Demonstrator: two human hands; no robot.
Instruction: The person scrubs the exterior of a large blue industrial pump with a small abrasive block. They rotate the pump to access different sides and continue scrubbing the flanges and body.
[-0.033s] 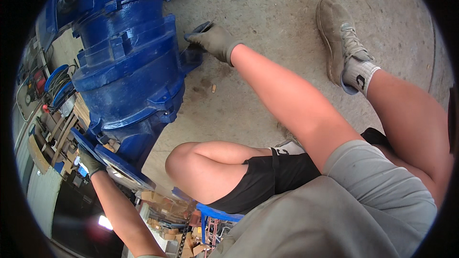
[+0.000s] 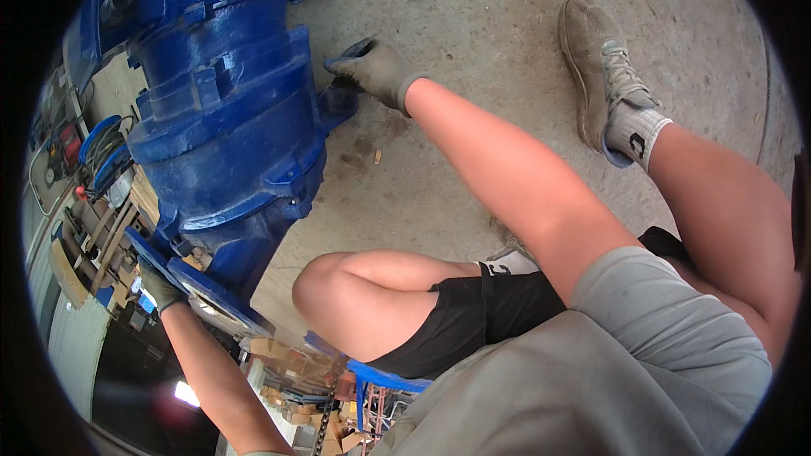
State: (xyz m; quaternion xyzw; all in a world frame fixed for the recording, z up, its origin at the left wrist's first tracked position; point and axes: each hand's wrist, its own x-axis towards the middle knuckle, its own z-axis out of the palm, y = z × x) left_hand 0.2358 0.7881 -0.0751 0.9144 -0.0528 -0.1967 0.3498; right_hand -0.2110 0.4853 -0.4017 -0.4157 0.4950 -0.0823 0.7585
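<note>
A large blue-painted gearmotor (image 2: 228,118) with ribbed housing, bolted rings and lugs fills the left side. My right hand (image 2: 376,72), in a grey-green work glove with dark fingertips, is beside its right flank, just above a blue foot lug (image 2: 340,107). Those fingers are curled, thumb toward them; whatever they hold, if anything, is hidden. At the machine's lower end, my left hand (image 2: 162,289), also gloved, is at the blue flange plate (image 2: 220,295). Its fingers are mostly hidden by the plates, so their grip does not show.
My bent knee (image 2: 325,283) and my shoe (image 2: 591,67) are on the right of the machine over concrete floor (image 2: 473,8). A blue cable reel (image 2: 103,152), wood pieces and cardboard scraps (image 2: 296,363) lie left and below. A small tan scrap (image 2: 378,155) lies on the floor.
</note>
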